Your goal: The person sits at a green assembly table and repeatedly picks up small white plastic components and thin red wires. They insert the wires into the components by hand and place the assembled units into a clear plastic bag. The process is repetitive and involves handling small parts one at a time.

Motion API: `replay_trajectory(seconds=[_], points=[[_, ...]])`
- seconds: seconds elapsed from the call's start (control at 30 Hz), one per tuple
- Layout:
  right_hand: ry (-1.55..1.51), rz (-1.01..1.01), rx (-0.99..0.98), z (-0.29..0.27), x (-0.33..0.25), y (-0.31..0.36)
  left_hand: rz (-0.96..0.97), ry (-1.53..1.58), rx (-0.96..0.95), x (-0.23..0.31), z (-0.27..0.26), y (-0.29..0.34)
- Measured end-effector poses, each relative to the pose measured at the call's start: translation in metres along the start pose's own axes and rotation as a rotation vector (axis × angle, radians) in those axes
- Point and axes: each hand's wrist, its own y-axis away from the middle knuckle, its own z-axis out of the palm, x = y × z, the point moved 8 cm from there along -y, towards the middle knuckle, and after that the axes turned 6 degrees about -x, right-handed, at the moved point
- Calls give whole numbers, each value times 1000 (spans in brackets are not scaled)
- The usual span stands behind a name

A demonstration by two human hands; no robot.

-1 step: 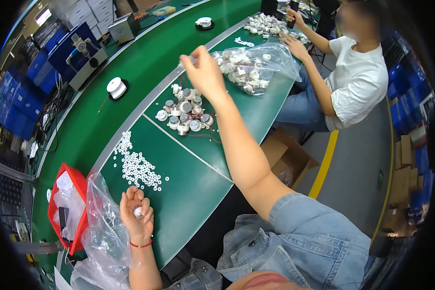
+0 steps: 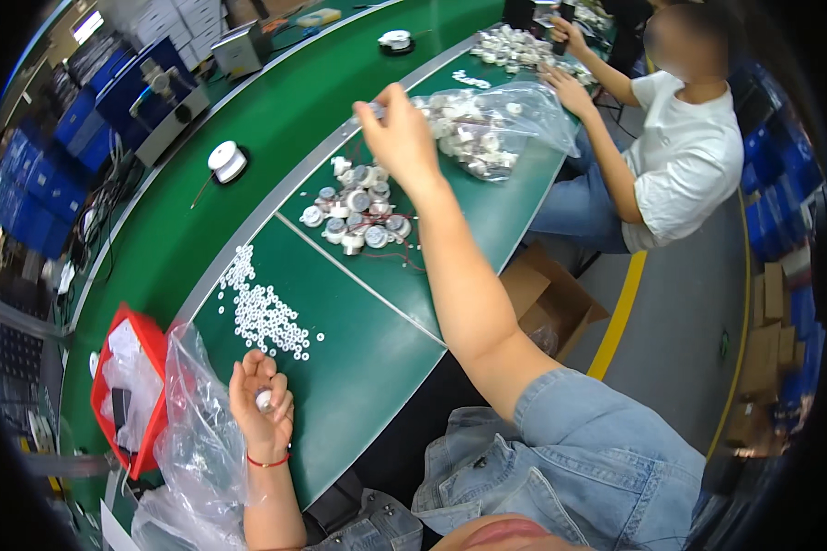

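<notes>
My right hand [image 2: 402, 142] is stretched out over the far side of the green bench, thumb and fingers pinched on a small grey-and-white part [image 2: 377, 109]. Just below it lies a heap of round white-and-grey parts with thin red wires [image 2: 356, 209]. Palm up near the front left, my left hand [image 2: 265, 409] has its fingers curled round a small white-tipped round part [image 2: 265, 399]. Many little white rings [image 2: 265, 317] are spread on the bench beyond that hand.
A red bin [image 2: 160, 418] with clear plastic stands at the left beside a clear bag [image 2: 193, 395]. Another bag of white parts [image 2: 473, 138] lies at the right, near a co-worker [image 2: 680, 156]. White spools [image 2: 226, 163] sit beyond the metal rail. An open carton [image 2: 547, 294] is below the bench.
The view has shifted slightly, with the bench scene moving a little to the right. Both hands keep nearly the same pose and their hold.
</notes>
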Motion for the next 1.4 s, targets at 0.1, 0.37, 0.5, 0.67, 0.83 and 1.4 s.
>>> replay_trajectory(seconds=[0.1, 0.37, 0.5, 0.67, 0.83, 1.4], points=[[130, 22, 16, -9, 12, -1, -40, 9, -47, -2, 1, -3], [304, 63, -119, 7, 24, 2, -66, -15, -111, -4, 1, -1], [345, -1, -206, 29, 21, 9, -45, 16, -72, -6, 1, -4], [503, -51, -232, 58, 34, 13, -64, 171, -98, -12, 6, -4], [549, -32, -136, 66, 42, 18, -180, 158, -175, -22, 14, -1], [-59, -468, -101, 62, -43, 32, -72, -462, -144, -17, 19, 2]])
